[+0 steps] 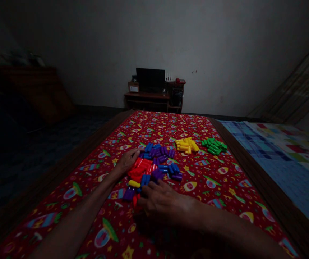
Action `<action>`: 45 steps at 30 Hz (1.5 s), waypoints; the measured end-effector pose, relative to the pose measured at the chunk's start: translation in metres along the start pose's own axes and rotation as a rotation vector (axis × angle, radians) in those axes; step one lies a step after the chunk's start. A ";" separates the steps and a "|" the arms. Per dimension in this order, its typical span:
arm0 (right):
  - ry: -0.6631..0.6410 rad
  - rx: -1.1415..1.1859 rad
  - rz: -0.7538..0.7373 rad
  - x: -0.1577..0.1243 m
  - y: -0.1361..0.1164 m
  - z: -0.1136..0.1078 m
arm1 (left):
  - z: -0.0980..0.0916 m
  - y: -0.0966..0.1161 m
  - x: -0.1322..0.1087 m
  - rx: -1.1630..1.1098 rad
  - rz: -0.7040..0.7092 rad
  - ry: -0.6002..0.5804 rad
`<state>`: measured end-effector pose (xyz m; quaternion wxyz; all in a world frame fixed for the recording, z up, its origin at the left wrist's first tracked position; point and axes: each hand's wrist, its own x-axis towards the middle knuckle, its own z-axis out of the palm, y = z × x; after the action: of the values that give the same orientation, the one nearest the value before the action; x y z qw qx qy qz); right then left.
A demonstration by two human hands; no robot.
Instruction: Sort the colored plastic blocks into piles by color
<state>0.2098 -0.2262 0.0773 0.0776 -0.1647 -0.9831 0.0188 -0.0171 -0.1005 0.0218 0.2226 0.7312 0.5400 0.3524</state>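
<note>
A mixed pile of short, glossy plastic tube pieces lies on a red patterned cloth point(154, 124). Red pieces point(142, 169) fill its middle, with blue pieces point(145, 180) and purple pieces point(162, 159) around them. One yellow piece point(134, 183) sits at the near left. My left hand point(127, 161) rests against the pile's left edge, fingers stretched toward the blue and red pieces, holding nothing visible. My right hand point(161, 201) is at the near side, palm down with its fingers curled over a red piece point(136, 200); its fingertips are partly hidden.
A yellow heap point(187, 145) and a green heap point(214, 146) of similar pieces lie to the right. Dark wooden borders point(238, 162) flank the cloth. A desk point(147, 95) with a monitor point(150, 79) stands by the far wall. Blue checked bedding point(254, 154) lies at right.
</note>
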 end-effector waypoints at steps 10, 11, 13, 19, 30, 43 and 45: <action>-0.077 0.155 0.019 0.006 0.029 -0.007 | -0.001 -0.001 -0.001 0.005 0.015 -0.003; -0.108 0.153 0.003 0.007 0.027 -0.007 | -0.001 0.000 -0.001 0.008 0.011 -0.004; -0.152 0.143 -0.028 0.006 0.019 -0.004 | -0.001 0.003 -0.001 0.013 0.003 -0.007; 0.049 0.072 -0.069 -0.001 0.006 0.013 | -0.002 0.005 -0.001 0.024 0.003 -0.004; 0.590 0.269 0.550 -0.016 0.118 -0.030 | -0.001 0.000 0.000 0.053 -0.011 -0.014; 0.591 -0.144 0.814 -0.061 0.202 0.014 | 0.000 -0.006 0.002 0.028 0.018 -0.014; 0.561 -0.168 0.806 -0.063 0.201 0.012 | 0.000 -0.005 0.002 0.030 0.018 -0.001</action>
<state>0.3311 -0.0575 0.0434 0.3120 -0.5359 -0.7808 -0.0771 -0.0201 -0.0970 0.0186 0.2088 0.7394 0.5385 0.3460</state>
